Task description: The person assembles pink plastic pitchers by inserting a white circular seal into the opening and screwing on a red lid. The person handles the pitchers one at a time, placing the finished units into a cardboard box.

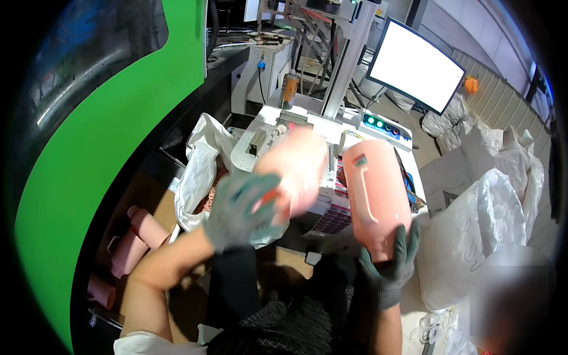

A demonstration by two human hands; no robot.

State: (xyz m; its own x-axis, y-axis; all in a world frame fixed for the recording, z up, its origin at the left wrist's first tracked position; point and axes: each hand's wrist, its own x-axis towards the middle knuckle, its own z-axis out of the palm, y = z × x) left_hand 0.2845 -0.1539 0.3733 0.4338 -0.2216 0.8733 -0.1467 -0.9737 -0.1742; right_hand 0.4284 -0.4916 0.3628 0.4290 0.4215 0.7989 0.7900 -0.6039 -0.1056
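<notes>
My right hand [390, 266], in a grey-green glove, grips a pink plastic jug [378, 189] by its narrow end. The jug's long side handle faces up. A second pink jug [302, 163], smeared by motion, is held in my gloved left hand [245, 207] in front of the white machine table. Something orange-red shows between the left fingers, too blurred to name. On the table beyond are a metal fixture plate [245, 151] and a control box [387, 129] with lit green buttons.
Several pink jugs [129, 253] lie at the lower left, below a green machine panel [118, 118]. A white sack [204, 145] stands left of the table, and a large white bag [455, 248] at the right. A monitor [417, 65] and a spray can [289, 89] are behind.
</notes>
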